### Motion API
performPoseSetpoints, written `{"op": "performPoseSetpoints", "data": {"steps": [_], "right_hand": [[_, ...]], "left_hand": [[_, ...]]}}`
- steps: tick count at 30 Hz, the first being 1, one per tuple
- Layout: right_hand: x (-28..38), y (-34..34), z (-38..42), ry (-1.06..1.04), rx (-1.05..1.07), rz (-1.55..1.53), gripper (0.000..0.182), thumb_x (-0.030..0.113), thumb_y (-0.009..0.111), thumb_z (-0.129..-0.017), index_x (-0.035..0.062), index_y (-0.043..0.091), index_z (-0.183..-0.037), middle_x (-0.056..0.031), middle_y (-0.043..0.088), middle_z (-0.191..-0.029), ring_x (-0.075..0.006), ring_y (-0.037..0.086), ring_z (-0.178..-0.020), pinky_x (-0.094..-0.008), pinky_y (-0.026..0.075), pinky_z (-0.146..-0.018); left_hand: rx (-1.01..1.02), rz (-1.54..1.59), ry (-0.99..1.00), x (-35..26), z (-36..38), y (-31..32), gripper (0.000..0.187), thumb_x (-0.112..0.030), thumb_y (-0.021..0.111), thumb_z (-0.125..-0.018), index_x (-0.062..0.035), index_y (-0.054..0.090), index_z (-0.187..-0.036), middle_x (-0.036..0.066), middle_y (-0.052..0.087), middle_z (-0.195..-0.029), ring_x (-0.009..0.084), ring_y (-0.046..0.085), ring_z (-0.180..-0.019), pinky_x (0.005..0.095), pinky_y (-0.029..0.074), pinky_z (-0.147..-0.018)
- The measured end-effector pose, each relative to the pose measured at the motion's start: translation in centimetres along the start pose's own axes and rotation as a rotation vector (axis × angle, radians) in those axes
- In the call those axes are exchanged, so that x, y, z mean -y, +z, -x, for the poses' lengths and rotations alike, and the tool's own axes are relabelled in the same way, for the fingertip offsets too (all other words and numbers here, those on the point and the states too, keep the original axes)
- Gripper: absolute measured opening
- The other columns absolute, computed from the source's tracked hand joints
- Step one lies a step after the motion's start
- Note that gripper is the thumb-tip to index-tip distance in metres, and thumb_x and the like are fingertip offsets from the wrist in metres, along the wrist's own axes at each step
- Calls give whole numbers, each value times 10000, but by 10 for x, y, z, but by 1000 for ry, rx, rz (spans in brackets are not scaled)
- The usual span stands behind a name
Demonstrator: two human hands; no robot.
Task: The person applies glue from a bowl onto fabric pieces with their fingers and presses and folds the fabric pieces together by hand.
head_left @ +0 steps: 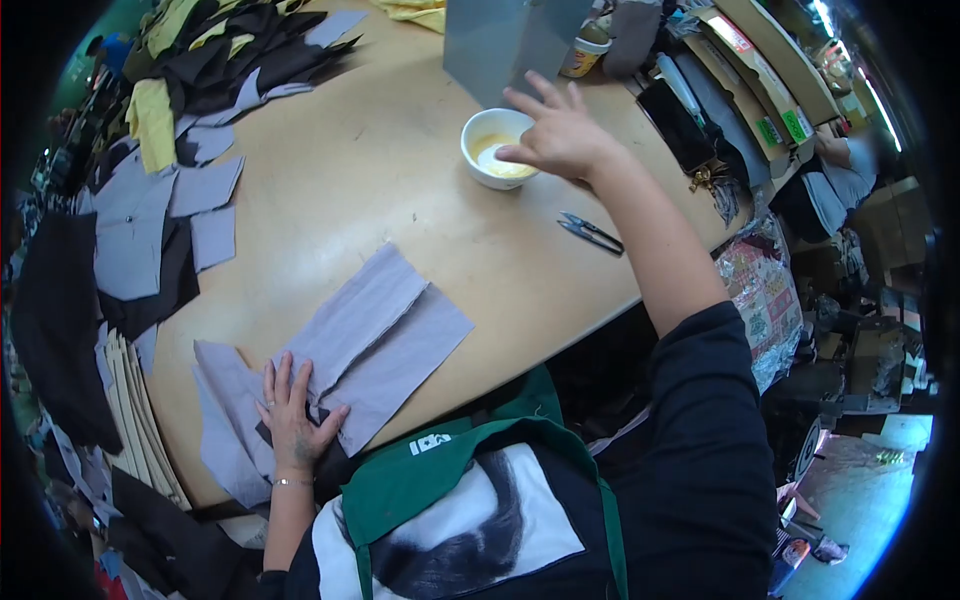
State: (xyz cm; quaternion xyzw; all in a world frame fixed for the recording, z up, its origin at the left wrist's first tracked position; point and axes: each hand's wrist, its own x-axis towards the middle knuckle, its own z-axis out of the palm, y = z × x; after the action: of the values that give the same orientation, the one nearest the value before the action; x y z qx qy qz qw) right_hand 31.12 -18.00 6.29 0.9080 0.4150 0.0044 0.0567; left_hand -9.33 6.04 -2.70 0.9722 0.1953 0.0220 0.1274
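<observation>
My left hand (295, 425) lies with spread fingers on a grey-lilac cloth piece (365, 320) near the front edge of the table. A seam or fold runs lengthwise along the cloth, and a bit of dark fabric shows under the hand. My right hand (560, 130) is over a white bowl (480, 172) with something pale yellow inside. Its fingers are apart, one fingertip over the bowl's opening; whether it touches the contents I cannot tell. Small thread snips (590, 234) lie on the table below the right hand.
Grey and dark cloth pieces (130, 235) cover the table's left side, with a yellow cloth (152, 125). A grey box (510, 50) stands behind the bowl, beside a labelled tub (583, 57). Long cartons (750, 80) lie at the right. Another person (835, 175) is at far right.
</observation>
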Motion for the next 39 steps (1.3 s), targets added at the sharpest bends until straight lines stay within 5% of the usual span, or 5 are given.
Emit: {"op": "performPoseSetpoints", "data": {"steps": [8,12,18,32,39], "right_hand": [[-12,-29,40,41,-605,304,562,552,619,-761,158,597,-1160,-41,300,-1447,-312,167,-1356,-609,204,-1010],[29,-25,80,-76,-768,-457,374,279,689,-777,71,576,-1067,-127,491,-1258,-297,404,-1217,-426,298,-1011],[135,41,130,-20,-359,-1295,236,85,673,-747,59,580,-962,-74,599,-1003,-205,532,-984,-319,386,-911],[189,72,115,133,-70,-679,539,226,681,-635,80,602,-1148,-158,335,-1349,-384,228,-1257,-552,260,-991],[201,75,110,212,-30,-598,618,253,630,-672,75,517,-1253,-199,53,-1494,-476,-91,-1346,-711,95,-973]], "left_hand": [[-17,-84,-113,-30,-14,-18,770,-508,678,-695,-106,438,-1307,91,362,-1400,334,252,-1329,671,206,-968],[4,-9,213,-63,-40,-17,757,-508,644,-740,-96,404,-1328,84,347,-1414,323,259,-1333,652,244,-967],[197,-75,199,-89,-88,0,855,-599,639,-687,-117,381,-1344,45,322,-1432,326,247,-1337,688,225,-967],[174,-52,155,-84,-92,4,967,-678,652,-595,-167,364,-1365,6,277,-1463,339,191,-1359,719,194,-960],[235,0,157,-79,-93,0,999,-671,669,-581,-167,344,-1380,7,242,-1479,338,166,-1366,711,193,-967]]}}
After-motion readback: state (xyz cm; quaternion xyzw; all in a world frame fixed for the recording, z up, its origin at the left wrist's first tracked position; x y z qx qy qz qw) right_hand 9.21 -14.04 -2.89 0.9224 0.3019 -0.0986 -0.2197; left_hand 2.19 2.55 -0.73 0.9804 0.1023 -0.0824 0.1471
